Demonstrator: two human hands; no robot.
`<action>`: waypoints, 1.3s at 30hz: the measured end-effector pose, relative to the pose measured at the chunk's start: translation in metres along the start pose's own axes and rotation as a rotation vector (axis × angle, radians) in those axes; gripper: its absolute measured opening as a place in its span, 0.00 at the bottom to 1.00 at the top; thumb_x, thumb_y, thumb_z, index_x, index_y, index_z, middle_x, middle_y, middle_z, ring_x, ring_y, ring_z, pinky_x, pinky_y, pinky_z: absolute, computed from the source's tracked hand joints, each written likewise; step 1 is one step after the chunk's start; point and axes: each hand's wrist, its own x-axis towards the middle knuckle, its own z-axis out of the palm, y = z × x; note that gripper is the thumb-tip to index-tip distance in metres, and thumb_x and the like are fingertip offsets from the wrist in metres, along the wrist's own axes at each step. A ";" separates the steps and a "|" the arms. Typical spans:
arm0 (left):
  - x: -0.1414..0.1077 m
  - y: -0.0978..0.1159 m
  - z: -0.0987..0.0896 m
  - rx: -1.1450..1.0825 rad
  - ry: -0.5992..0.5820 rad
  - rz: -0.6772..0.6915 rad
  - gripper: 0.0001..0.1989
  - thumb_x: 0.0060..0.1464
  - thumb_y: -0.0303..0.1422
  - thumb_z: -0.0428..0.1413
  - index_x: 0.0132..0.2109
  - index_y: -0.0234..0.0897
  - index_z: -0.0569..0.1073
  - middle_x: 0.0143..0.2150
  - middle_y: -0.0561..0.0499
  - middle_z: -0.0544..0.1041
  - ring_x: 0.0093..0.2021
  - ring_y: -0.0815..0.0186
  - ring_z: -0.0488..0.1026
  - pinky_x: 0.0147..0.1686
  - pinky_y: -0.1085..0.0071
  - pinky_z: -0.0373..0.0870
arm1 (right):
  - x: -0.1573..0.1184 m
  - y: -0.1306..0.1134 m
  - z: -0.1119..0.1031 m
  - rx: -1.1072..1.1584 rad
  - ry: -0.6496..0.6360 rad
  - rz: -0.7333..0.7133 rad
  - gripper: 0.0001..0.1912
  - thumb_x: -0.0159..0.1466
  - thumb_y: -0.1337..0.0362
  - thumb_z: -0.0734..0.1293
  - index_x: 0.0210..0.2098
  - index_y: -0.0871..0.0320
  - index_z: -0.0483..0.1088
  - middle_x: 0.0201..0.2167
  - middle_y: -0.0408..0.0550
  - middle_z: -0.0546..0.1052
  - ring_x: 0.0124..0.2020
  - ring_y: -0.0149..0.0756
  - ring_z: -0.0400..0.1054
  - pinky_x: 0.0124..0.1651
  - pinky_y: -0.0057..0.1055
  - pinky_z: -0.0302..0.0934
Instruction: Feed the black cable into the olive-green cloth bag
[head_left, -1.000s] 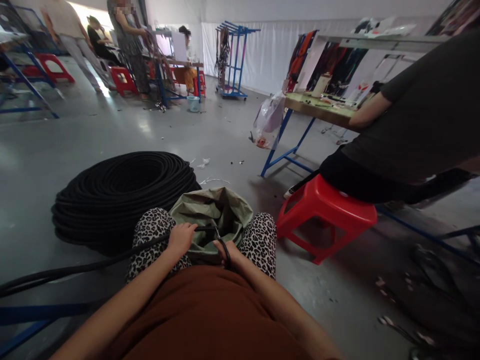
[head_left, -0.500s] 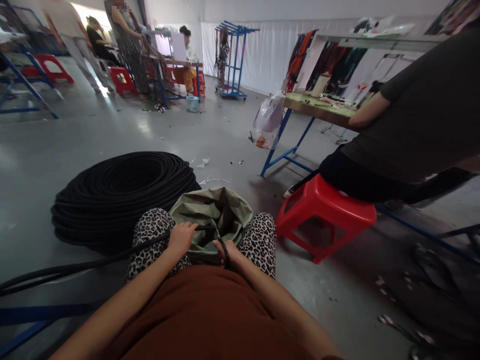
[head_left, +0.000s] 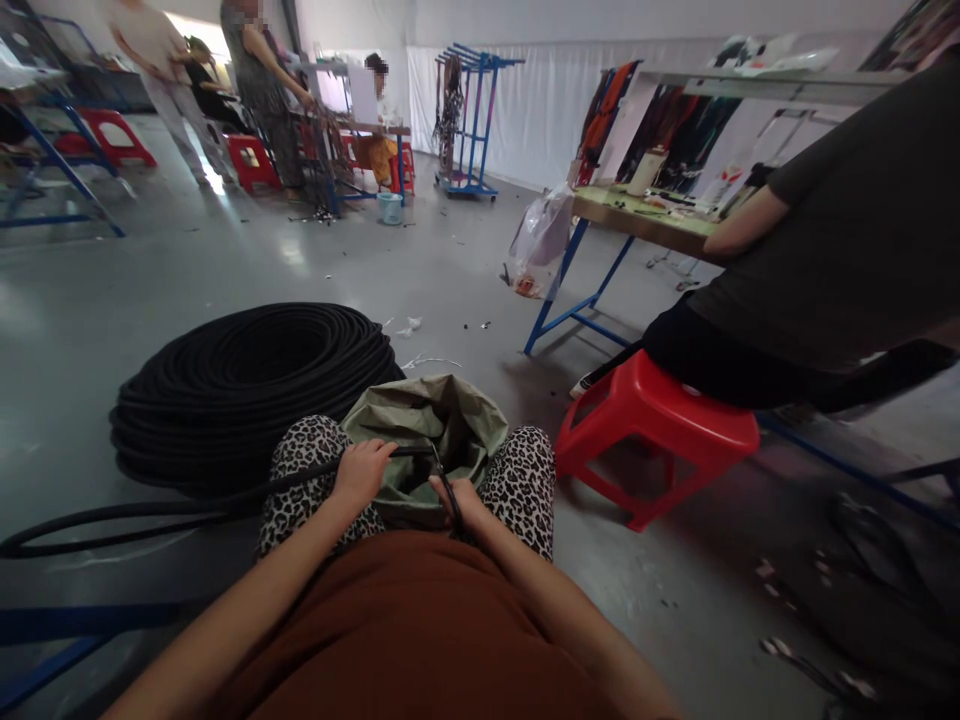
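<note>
The palm side of the left hand and the stretch of black cord inside it are hidden, but the fingers are curled closed around the cord above the open mouth of an olive-green fabric sack. The right hand is wrapped around the dark handles of the scissors, covering part of them; the blades are too small to tell whether they stand apart or meet. The sack's depths are lost in shadow, and whether the cord joins the big black coil beside the left knee cannot be made out. The cord's long axis runs sideways across the left thigh, rising gently toward its short end, which points right to the scissors. These lie nearly crosswise to it, tips pointing away from the body.
</note>
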 end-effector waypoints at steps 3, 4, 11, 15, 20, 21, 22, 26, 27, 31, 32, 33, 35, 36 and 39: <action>0.001 0.002 0.000 -0.001 0.001 -0.007 0.18 0.61 0.30 0.48 0.54 0.40 0.75 0.48 0.43 0.79 0.46 0.58 0.74 0.44 0.62 0.66 | -0.002 -0.004 -0.002 0.046 0.025 0.045 0.25 0.68 0.51 0.63 0.19 0.58 0.61 0.11 0.40 0.62 0.10 0.28 0.59 0.12 0.23 0.53; 0.001 0.002 0.000 0.003 0.004 -0.007 0.18 0.61 0.30 0.48 0.54 0.39 0.75 0.48 0.44 0.79 0.46 0.58 0.74 0.45 0.63 0.66 | -0.002 -0.005 -0.002 0.079 0.034 0.057 0.25 0.68 0.51 0.63 0.20 0.58 0.61 0.11 0.40 0.62 0.10 0.27 0.58 0.12 0.22 0.53; 0.001 0.001 -0.002 -0.018 0.028 -0.040 0.18 0.63 0.33 0.46 0.55 0.37 0.74 0.47 0.44 0.79 0.46 0.58 0.76 0.44 0.65 0.68 | -0.009 -0.011 -0.002 0.299 -0.011 0.118 0.22 0.68 0.50 0.63 0.25 0.60 0.65 0.14 0.39 0.64 0.11 0.26 0.58 0.14 0.23 0.57; 0.001 0.003 -0.003 -0.033 0.047 -0.060 0.18 0.63 0.33 0.47 0.54 0.37 0.75 0.47 0.44 0.80 0.45 0.59 0.76 0.44 0.66 0.69 | -0.008 -0.011 0.001 0.353 -0.065 0.145 0.21 0.69 0.50 0.62 0.28 0.61 0.64 0.15 0.40 0.66 0.12 0.27 0.61 0.16 0.23 0.60; 0.002 0.006 -0.006 -0.038 0.038 -0.068 0.18 0.62 0.33 0.47 0.55 0.37 0.75 0.48 0.44 0.80 0.46 0.59 0.76 0.44 0.66 0.70 | 0.000 -0.002 0.004 0.358 -0.104 0.112 0.20 0.69 0.51 0.62 0.29 0.60 0.64 0.16 0.40 0.67 0.13 0.26 0.62 0.18 0.22 0.61; 0.002 0.007 -0.006 -0.043 0.036 -0.070 0.18 0.62 0.33 0.47 0.54 0.37 0.75 0.48 0.44 0.80 0.46 0.59 0.76 0.44 0.66 0.70 | 0.001 0.000 0.004 0.353 -0.107 0.097 0.20 0.69 0.51 0.62 0.29 0.61 0.64 0.17 0.40 0.67 0.13 0.26 0.62 0.19 0.22 0.61; 0.002 0.007 -0.007 -0.049 0.035 -0.071 0.18 0.62 0.33 0.47 0.54 0.37 0.75 0.48 0.44 0.80 0.46 0.59 0.76 0.44 0.66 0.70 | 0.002 0.001 0.004 0.346 -0.111 0.084 0.20 0.69 0.51 0.62 0.29 0.61 0.64 0.17 0.40 0.68 0.14 0.26 0.63 0.19 0.22 0.61; 0.000 0.010 -0.008 -0.062 0.027 -0.073 0.18 0.61 0.33 0.47 0.54 0.38 0.75 0.47 0.44 0.80 0.45 0.60 0.76 0.44 0.66 0.69 | 0.002 0.002 0.003 0.300 -0.123 0.064 0.20 0.69 0.51 0.63 0.30 0.61 0.66 0.18 0.42 0.70 0.14 0.27 0.65 0.18 0.22 0.60; 0.000 0.011 -0.008 -0.063 0.024 -0.073 0.18 0.61 0.33 0.48 0.54 0.38 0.75 0.46 0.44 0.80 0.45 0.60 0.76 0.45 0.66 0.69 | 0.002 0.002 0.002 0.291 -0.125 0.062 0.20 0.68 0.51 0.63 0.30 0.61 0.66 0.19 0.42 0.71 0.15 0.27 0.65 0.18 0.22 0.60; -0.002 0.013 -0.008 -0.058 0.012 -0.063 0.18 0.62 0.33 0.47 0.54 0.38 0.75 0.46 0.44 0.80 0.45 0.60 0.76 0.45 0.66 0.69 | 0.003 0.002 0.003 0.291 -0.128 0.058 0.20 0.69 0.51 0.63 0.31 0.61 0.66 0.19 0.43 0.71 0.15 0.28 0.66 0.19 0.22 0.61; -0.002 0.014 -0.008 -0.056 0.008 -0.058 0.18 0.62 0.33 0.47 0.54 0.38 0.75 0.46 0.44 0.80 0.45 0.60 0.76 0.45 0.66 0.68 | 0.003 0.002 0.003 0.295 -0.128 0.058 0.20 0.69 0.51 0.63 0.31 0.62 0.66 0.19 0.43 0.71 0.15 0.28 0.66 0.19 0.22 0.61; -0.003 0.014 -0.007 -0.055 0.004 -0.051 0.18 0.62 0.33 0.46 0.54 0.38 0.75 0.46 0.44 0.80 0.45 0.60 0.76 0.45 0.66 0.68 | 0.003 0.002 0.003 0.301 -0.129 0.057 0.19 0.69 0.51 0.63 0.31 0.62 0.66 0.19 0.43 0.71 0.15 0.28 0.66 0.19 0.22 0.61; -0.003 0.014 -0.007 -0.056 0.003 -0.035 0.18 0.63 0.33 0.46 0.54 0.38 0.75 0.46 0.44 0.80 0.45 0.60 0.76 0.45 0.66 0.68 | 0.004 0.002 0.003 0.311 -0.134 0.055 0.19 0.69 0.51 0.63 0.31 0.62 0.66 0.19 0.43 0.71 0.14 0.27 0.66 0.19 0.22 0.61; -0.004 0.014 -0.006 -0.059 0.004 -0.028 0.18 0.62 0.33 0.46 0.54 0.38 0.75 0.46 0.44 0.80 0.45 0.60 0.76 0.45 0.66 0.68 | 0.004 0.002 0.004 0.313 -0.134 0.056 0.19 0.69 0.52 0.63 0.31 0.62 0.66 0.19 0.43 0.71 0.14 0.27 0.66 0.19 0.21 0.61; -0.004 0.013 -0.004 -0.065 0.015 -0.017 0.17 0.62 0.32 0.47 0.53 0.38 0.75 0.45 0.45 0.80 0.45 0.61 0.76 0.45 0.67 0.68 | 0.004 0.002 0.004 0.314 -0.129 0.067 0.19 0.69 0.52 0.63 0.30 0.62 0.66 0.18 0.43 0.71 0.14 0.27 0.65 0.19 0.21 0.60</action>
